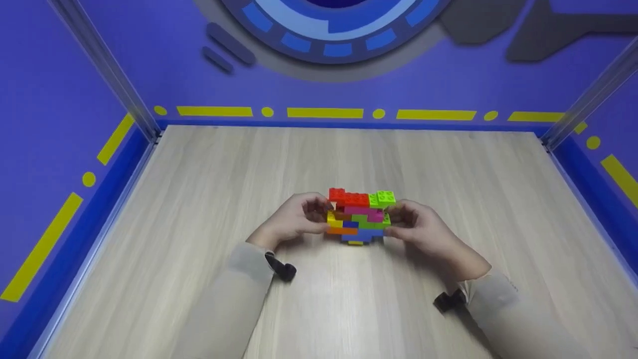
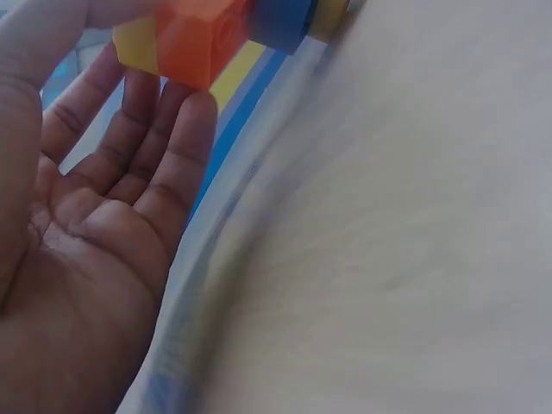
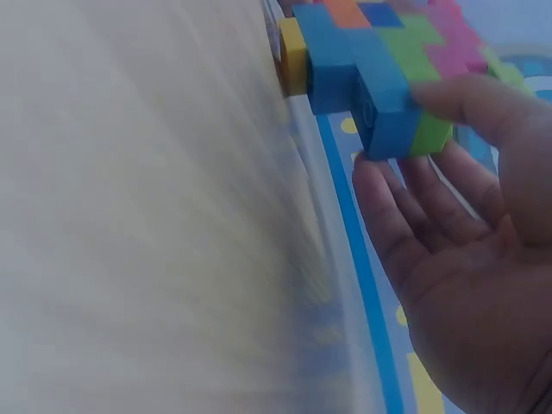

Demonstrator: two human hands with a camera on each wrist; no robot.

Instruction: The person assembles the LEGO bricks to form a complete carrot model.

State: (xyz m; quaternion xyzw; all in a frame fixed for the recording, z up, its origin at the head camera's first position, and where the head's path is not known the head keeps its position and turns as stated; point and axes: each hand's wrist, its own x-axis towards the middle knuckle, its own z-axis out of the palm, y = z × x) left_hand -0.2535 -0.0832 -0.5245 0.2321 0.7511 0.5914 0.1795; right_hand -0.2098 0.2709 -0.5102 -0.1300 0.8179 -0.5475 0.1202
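A stack of coloured toy building bricks [image 1: 356, 219] stands upright between the two hands. Red and lime green bricks top it, with pink, green, yellow, orange and blue ones below and a small yellow brick [image 3: 293, 57] at the foot. From the left side, the left hand [image 1: 304, 215] grips it, with thumb and fingers around the orange brick [image 2: 203, 43] and the yellow one beside it. On the other side the right hand [image 1: 421, 227] pinches the blue [image 3: 388, 108] and green end bricks between thumb and fingers. Whether the foot touches the table cannot be told.
A light wood-grain table [image 1: 224, 164] lies beneath. Blue panels with yellow markings [image 1: 325, 112] rise behind it and at both sides, joined by metal corner posts. Black straps [image 1: 281, 268] sit on both wrists over light sleeves.
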